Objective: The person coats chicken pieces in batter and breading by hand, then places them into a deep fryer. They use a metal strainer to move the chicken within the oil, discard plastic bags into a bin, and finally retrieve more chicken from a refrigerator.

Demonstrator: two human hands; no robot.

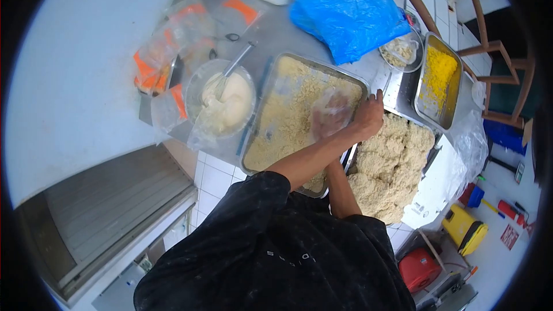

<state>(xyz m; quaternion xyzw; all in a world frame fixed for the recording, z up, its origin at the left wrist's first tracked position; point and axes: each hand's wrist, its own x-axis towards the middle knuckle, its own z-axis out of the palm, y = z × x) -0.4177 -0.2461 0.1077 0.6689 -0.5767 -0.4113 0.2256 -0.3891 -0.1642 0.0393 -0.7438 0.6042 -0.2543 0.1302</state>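
Note:
A metal tray point(249, 148) holds a layer of pale yellowish crumbs point(282, 112). My left arm crosses over my right one, and the bare left hand point(370, 116) grips the tray's rim at the right. In a clear plastic glove, my right hand point(333, 114) lies on the crumbs, fingers loosely outstretched and somewhat blurred. Whether anything is under that palm is hidden. Right of the tray, close to my left hand, is a larger heap of coarse crumbs point(389, 167) in another container. Left of the tray, a bowl point(250, 116) of creamy white batter holds a metal whisk point(237, 60).
A blue plastic bag point(345, 8) lies beyond the tray. At the right are a tray of yellow bits point(439, 78), a round bowl point(416, 64) and clear plastic point(468, 144). Orange-marked plastic packets point(173, 52) lie at the left. Wooden chair frames point(478, 11) stand at the upper right.

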